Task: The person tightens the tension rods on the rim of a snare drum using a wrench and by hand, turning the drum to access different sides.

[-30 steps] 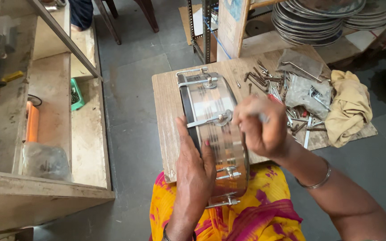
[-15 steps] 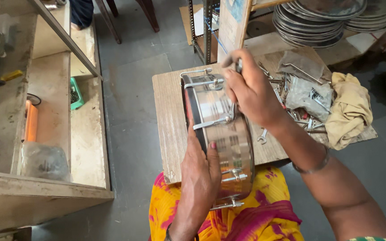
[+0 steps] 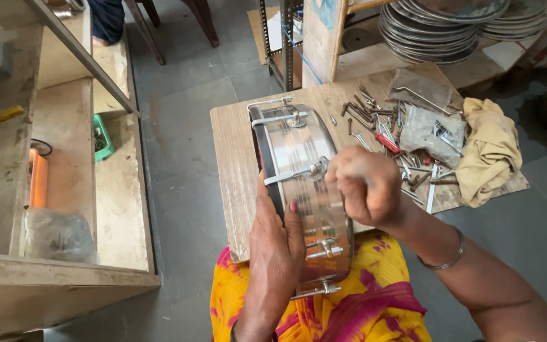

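A shiny metal drum shell (image 3: pixel 299 152) with tension rods stands on its edge on a small wooden table (image 3: pixel 235 145), leaning toward my lap. My left hand (image 3: pixel 278 234) lies flat against its near left side and steadies it. My right hand (image 3: pixel 367 185) is closed in a fist at a lug and rod (image 3: pixel 311 170) halfway along the shell; whatever it grips is hidden inside the fingers. A metal bangle (image 3: pixel 443 261) sits on my right wrist.
Loose rods, bolts and a red-handled tool (image 3: pixel 387 142) lie on the table's right side with a grey plastic bag (image 3: pixel 428 123) and a yellow cloth (image 3: pixel 490 149). Stacked metal hoops (image 3: pixel 438 28) sit behind. A wooden shelf unit (image 3: pixel 64 190) stands left.
My right hand has come back from the far end of the shell to the middle lug. The left hand has stayed on the shell's side.
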